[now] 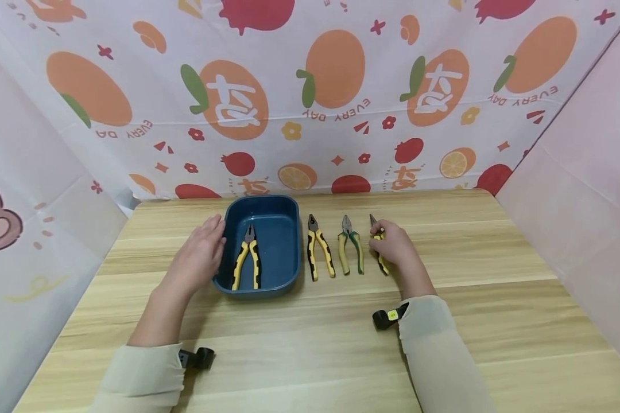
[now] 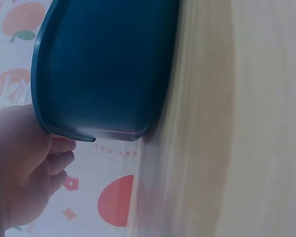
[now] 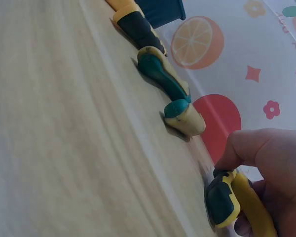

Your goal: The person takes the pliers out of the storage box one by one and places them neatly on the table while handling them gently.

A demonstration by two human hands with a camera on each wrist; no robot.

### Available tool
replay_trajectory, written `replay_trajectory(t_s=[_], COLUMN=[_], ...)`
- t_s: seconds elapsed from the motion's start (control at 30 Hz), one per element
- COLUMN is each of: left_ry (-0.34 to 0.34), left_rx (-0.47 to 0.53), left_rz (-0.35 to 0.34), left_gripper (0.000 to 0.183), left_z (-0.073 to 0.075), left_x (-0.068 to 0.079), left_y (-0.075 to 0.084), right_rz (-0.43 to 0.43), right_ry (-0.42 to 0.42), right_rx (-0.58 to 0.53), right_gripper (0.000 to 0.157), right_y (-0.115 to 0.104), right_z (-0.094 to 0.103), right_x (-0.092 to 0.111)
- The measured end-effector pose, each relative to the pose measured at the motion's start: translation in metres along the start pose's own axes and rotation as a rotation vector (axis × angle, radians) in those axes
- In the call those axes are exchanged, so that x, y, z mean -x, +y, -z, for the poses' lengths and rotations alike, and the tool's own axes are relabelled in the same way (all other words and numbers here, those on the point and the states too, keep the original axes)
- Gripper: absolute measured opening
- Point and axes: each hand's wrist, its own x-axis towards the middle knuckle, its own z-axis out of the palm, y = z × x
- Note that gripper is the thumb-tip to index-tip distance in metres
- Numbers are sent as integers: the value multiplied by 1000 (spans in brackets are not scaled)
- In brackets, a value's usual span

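My left hand [image 1: 200, 248] rests along the left side of a dark blue plastic tray [image 1: 281, 246], its fingers fairly straight against the outer wall. Inside the tray lies a pair of yellow-and-black pliers [image 1: 239, 261], jaws toward the far end. On the right, my right hand [image 1: 395, 244] pinches needle-nose pliers [image 1: 383, 266] by their yellow-and-black handles [image 3: 223, 203]; the hand hides their middle. To the left of that hand lie green-and-cream pliers [image 1: 359, 252], handles spread. Between those and the tray is another yellow-and-black pair [image 1: 312, 255].
Everything stands on a wood-grain table [image 1: 299, 350], the tray and tools near its back edge. A fruit-print cloth [image 1: 336, 132] hangs right behind that edge. Pale cloth also hangs at both sides. A small black camera sits on each wrist.
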Motion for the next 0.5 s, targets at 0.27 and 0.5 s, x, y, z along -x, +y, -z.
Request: replay_trajectory(t_s=[0.27,0.5], left_ry=[-25,-50], left_rx=[42,33], left_rz=[23,25], left_gripper=[51,52], left_z=[1,1], left_x=[2,2], left_y=[-4,-7], right_rz=[-1,-18], right_ry=[4,35], right_rx=[7,26], right_gripper=[30,29], right_y=[6,7], right_z=[-5,-6], right_x=[-4,-4])
